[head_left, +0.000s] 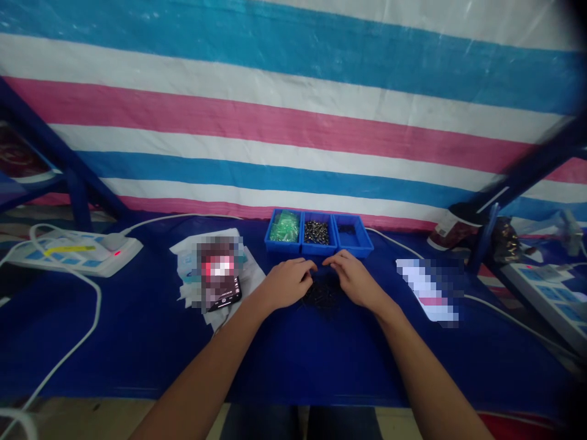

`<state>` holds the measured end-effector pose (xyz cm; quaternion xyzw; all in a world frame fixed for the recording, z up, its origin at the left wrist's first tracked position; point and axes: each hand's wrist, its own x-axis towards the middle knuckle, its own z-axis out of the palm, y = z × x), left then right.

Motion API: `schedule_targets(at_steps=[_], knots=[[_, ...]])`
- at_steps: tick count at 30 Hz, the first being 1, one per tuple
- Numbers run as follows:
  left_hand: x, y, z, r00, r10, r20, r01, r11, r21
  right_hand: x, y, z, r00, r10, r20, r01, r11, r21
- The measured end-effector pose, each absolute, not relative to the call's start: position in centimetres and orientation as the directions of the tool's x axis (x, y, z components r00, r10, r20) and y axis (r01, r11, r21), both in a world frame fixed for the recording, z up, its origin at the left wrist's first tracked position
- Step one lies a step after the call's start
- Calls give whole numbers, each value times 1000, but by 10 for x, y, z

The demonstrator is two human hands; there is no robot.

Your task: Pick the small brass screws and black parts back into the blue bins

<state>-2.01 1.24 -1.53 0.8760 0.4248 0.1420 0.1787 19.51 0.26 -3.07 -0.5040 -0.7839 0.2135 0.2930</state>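
Note:
My left hand (288, 282) is at the left edge of a pile of small dark pieces (321, 299) on the blue table (321, 360). Its fingers are curled together, and anything between them is too small to make out. Across the pile, my right hand (352, 278) has its fingers bent, with thumb and index tips close together; what they pinch, if anything, cannot be seen. Just behind the hands stand three joined blue bins: the left one holds green pieces (285, 227), the middle one small metallic parts (316, 232), and the right bin (360, 241) a few dark pieces.
A lit phone (224, 299) lies on white packaging (252, 263) at the left. Beyond it is a power strip (123, 250) with white cables. On the right are another phone (424, 293), a cup (444, 229) and a second power strip (550, 299). Striped sheeting (293, 140) hangs behind.

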Motion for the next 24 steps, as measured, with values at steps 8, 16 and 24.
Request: schedule_targets(at_steps=[8, 16, 24], knots=[[-20, 13, -13, 593, 798, 107, 696, -575, 430, 199, 0, -32, -303, 930, 210, 679, 365, -637], [-20, 12, -15, 587, 800, 122, 691, -574, 438, 199, -6, -31, -288, 955, 75, 843, 289, -453], [-20, 15, -20, 591, 795, 139, 678, -583, 448, 194, -12, -22, -177, 983, 50, 961, 183, -209]])
